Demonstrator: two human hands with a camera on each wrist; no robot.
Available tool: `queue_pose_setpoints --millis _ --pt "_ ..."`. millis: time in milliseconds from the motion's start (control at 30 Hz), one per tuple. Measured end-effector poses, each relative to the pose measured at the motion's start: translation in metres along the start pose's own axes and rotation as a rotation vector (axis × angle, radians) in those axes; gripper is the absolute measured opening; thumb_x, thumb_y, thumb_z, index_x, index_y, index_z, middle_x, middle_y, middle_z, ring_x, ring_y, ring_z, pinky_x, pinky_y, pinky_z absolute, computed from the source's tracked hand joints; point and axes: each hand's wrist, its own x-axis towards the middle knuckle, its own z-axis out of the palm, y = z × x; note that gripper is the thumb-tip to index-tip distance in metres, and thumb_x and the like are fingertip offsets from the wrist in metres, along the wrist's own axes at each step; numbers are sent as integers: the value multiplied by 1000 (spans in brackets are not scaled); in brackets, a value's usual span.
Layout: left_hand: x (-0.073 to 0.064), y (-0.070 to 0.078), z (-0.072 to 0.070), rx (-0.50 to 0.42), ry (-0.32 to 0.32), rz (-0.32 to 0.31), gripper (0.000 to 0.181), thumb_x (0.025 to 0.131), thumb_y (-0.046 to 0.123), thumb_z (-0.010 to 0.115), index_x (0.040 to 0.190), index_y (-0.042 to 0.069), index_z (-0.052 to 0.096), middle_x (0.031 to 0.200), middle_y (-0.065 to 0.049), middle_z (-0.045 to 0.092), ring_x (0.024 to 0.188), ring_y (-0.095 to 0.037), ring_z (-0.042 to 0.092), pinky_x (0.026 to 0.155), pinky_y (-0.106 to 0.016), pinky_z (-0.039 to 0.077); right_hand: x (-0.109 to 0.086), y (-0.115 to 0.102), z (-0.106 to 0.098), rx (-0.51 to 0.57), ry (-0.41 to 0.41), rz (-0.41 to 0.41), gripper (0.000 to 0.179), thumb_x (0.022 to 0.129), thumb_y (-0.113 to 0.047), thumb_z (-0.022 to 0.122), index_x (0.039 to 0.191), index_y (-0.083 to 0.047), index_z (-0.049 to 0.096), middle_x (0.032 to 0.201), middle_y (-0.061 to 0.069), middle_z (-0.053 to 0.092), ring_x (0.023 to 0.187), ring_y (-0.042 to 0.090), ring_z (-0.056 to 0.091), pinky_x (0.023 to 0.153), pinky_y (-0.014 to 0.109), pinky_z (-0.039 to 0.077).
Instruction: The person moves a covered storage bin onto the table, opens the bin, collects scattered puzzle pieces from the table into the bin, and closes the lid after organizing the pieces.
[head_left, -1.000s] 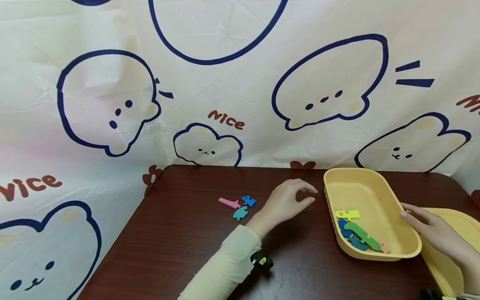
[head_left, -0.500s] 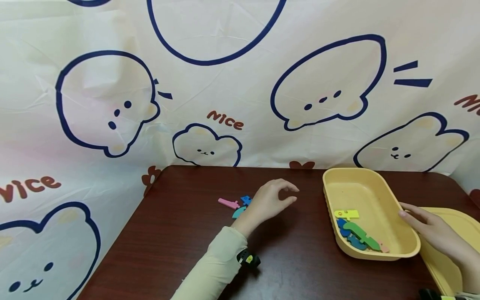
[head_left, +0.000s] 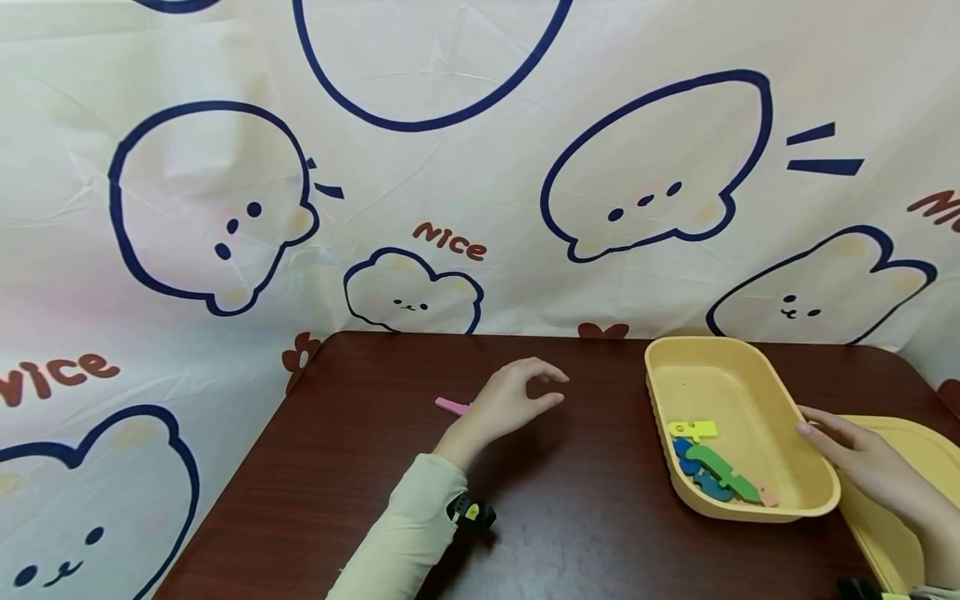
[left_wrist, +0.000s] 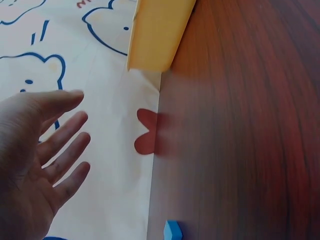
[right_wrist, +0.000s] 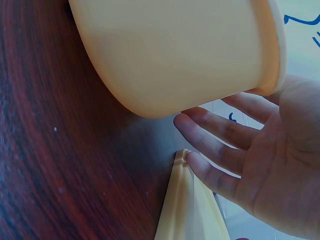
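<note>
My left hand point(head_left: 510, 398) hovers over the table, palm turned right, fingers loosely bent with nothing between them. A pink puzzle piece point(head_left: 451, 406) shows just beyond its wrist. In the left wrist view a blue piece point(left_wrist: 172, 230) lies at the bottom edge. On the right stands a yellow plastic box point(head_left: 731, 387). My right hand point(head_left: 862, 458) touches its right rim, fingers extended along the outside wall point(right_wrist: 175, 55); the thumb is mostly hidden in the right wrist view. Inside the box lie a yellow piece point(head_left: 693, 430), a green piece point(head_left: 722, 472) and several others.
A yellow lid point(head_left: 911, 442) lies under my right hand, beside the box. The dark wooden table point(head_left: 600, 533) meets a white cloth printed with cartoon faces point(head_left: 517, 167) at its back edge.
My left hand has moved left, away from the box, and now hides the blue and teal pieces in the head view. The right hand and the box stay where they were.
</note>
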Motion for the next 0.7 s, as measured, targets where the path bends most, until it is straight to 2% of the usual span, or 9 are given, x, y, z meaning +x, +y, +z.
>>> queue_pose_setpoints --millis 67,267,633,700 --pt "-1 -3 -2 -5 -7 0 23 92 19 73 115 16 71 114 1 67 108 -21 59 96 -43 48 0 0 0 12 -3 2 76 106 -48 35 149 15 23 142 47 27 124 61 35 87 66 42" --pt "-7 -11 -7 -20 -11 -12 24 92 17 73 115 14 70 115 -3 68 109 -24 59 97 -45 48 -2 -2 0 8 2 -6 74 107 -45 36 148 15 25 141 47 29 123 60 38 86 62 45" --pt "-16 -28 -13 20 -36 -40 26 91 15 74 117 12 71 116 1 66 109 -20 58 96 -45 48 -3 -3 0 13 -3 -5 74 107 -45 36 149 15 24 142 47 28 123 60 38 87 63 45" --pt "-18 -32 -14 18 -39 -52 26 91 15 74 117 11 70 116 1 66 110 -20 58 96 -45 48 -3 -2 0 7 0 -8 74 107 -46 36 149 14 25 142 46 29 123 59 38 86 59 47"
